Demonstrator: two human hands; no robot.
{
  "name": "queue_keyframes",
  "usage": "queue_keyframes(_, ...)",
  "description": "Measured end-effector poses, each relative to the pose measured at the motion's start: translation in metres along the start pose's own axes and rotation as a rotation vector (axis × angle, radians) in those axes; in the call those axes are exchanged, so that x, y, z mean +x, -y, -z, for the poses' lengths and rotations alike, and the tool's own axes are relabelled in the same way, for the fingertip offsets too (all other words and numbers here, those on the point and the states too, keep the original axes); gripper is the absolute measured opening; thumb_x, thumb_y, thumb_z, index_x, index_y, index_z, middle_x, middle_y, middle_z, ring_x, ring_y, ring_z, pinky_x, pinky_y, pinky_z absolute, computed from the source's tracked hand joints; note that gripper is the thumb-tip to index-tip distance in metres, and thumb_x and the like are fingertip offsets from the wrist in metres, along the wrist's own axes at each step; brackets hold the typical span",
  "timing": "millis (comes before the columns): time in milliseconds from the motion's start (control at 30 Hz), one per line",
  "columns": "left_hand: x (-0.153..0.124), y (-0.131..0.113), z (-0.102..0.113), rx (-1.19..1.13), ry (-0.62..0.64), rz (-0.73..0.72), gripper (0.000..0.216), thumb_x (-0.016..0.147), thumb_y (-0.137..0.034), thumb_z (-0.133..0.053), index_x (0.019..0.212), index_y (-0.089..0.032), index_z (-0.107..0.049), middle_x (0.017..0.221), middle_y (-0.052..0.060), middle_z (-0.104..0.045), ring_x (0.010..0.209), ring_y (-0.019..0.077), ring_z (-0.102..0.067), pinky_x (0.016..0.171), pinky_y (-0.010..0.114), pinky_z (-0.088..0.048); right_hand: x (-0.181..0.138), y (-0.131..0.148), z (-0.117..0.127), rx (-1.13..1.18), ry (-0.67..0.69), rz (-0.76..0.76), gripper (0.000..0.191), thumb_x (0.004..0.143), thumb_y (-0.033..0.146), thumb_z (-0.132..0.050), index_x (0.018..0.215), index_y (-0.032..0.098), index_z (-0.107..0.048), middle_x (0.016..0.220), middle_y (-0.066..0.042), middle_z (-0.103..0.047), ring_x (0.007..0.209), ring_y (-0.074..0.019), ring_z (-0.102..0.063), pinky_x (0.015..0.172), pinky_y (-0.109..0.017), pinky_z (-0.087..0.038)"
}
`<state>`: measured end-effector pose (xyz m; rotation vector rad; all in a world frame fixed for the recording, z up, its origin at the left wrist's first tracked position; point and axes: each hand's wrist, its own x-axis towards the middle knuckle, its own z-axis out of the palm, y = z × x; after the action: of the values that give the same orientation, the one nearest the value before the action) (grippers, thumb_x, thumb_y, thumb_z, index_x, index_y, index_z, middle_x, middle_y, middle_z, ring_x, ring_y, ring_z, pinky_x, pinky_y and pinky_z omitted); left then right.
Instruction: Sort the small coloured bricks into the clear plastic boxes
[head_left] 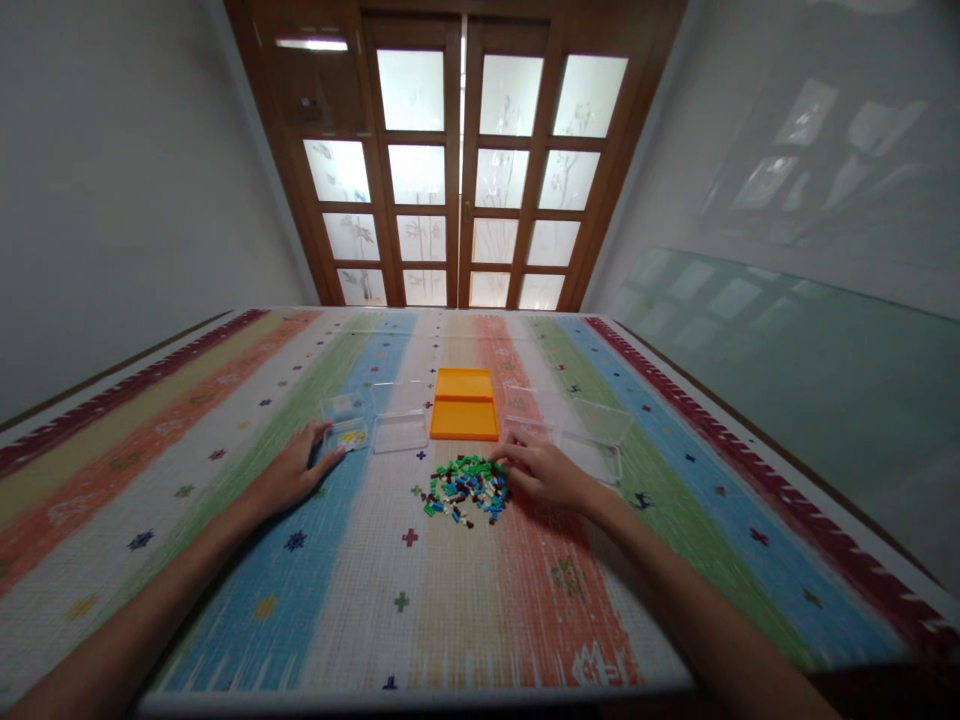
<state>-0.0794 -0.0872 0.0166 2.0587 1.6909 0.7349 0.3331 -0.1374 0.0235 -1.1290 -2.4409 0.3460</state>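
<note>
My left hand (301, 463) grips the left side of a small clear plastic box (346, 447), its thumb along the near edge and its fingers at the far corner. Several yellow and white pieces (351, 437) lie inside that box. On the tablecloth in front of me is a loose pile of tiny toy bricks (466, 487), green, blue, brown and cream. My right hand (541, 470) is at the pile's upper right edge, fingers bent and drawn together. Whatever is between those fingertips is too small to make out.
An orange open case (465, 418) lies beyond the pile. An open clear box (400, 432) stands left of it; another clear box (600, 455) with its lid (604, 420) raised is behind my right hand. A striped cloth (360, 600) covers the table.
</note>
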Motion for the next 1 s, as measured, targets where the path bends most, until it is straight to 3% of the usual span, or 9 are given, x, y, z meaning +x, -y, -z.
queue_keyframes(200, 0.000, 0.002, 0.000, 0.096, -0.025, -0.076, 0.062, 0.082, -0.069, -0.049, 0.119, -0.020, -0.058, 0.127, 0.017, -0.067, 0.119, 0.0384, -0.062, 0.106, 0.054, -0.045, -0.005, -0.005, 0.006, 0.020, -0.050, 0.003, 0.023, 0.096, 0.018, -0.051, 0.110, 0.018, -0.069, 0.102, -0.008, -0.063, 0.091, -0.0199, -0.061, 0.082, -0.033, -0.048)
queue_keyframes(500, -0.004, -0.002, 0.005, 0.172, -0.019, -0.090, 0.064, 0.081, -0.067, -0.051, 0.124, -0.020, -0.060, 0.130, 0.016, -0.067, 0.124, 0.0394, -0.060, 0.109, 0.054, -0.042, -0.012, -0.009, 0.006, -0.020, -0.019, -0.015, 0.022, 0.096, 0.019, -0.051, 0.109, 0.017, -0.069, 0.101, -0.009, -0.063, 0.091, -0.0200, -0.061, 0.080, -0.031, -0.047)
queue_keyframes(633, -0.006, -0.004, 0.007, 0.278, -0.086, -0.113, 0.058, 0.084, -0.064, -0.052, 0.122, -0.021, -0.063, 0.110, 0.016, -0.073, 0.107, 0.0402, -0.067, 0.100, 0.055, -0.046, -0.011, -0.007, 0.005, -0.022, 0.004, -0.025, 0.022, 0.096, 0.018, -0.053, 0.109, 0.017, -0.070, 0.099, -0.008, -0.062, 0.087, -0.0191, -0.060, 0.078, -0.030, -0.046)
queue_keyframes(767, -0.002, -0.012, 0.006, 0.444, -0.213, -0.228, 0.051, 0.090, -0.059, -0.047, 0.116, -0.020, -0.066, 0.096, 0.016, -0.072, 0.098, 0.0388, -0.067, 0.095, 0.054, -0.048, -0.010, -0.005, 0.003, -0.017, 0.024, -0.018, 0.021, 0.095, 0.017, -0.053, 0.107, 0.016, -0.070, 0.097, -0.008, -0.062, 0.087, -0.0196, -0.060, 0.078, -0.030, -0.046)
queue_keyframes(1000, 0.012, -0.034, 0.001, 0.428, -0.258, -0.460, 0.038, 0.092, -0.047, -0.048, 0.109, -0.018, -0.066, 0.105, 0.015, -0.072, 0.102, 0.0350, -0.065, 0.093, 0.050, -0.050, -0.012, -0.004, -0.001, -0.008, 0.055, -0.024, 0.021, 0.095, 0.018, -0.052, 0.106, 0.017, -0.070, 0.097, -0.008, -0.060, 0.085, -0.0190, -0.059, 0.077, -0.030, -0.045)
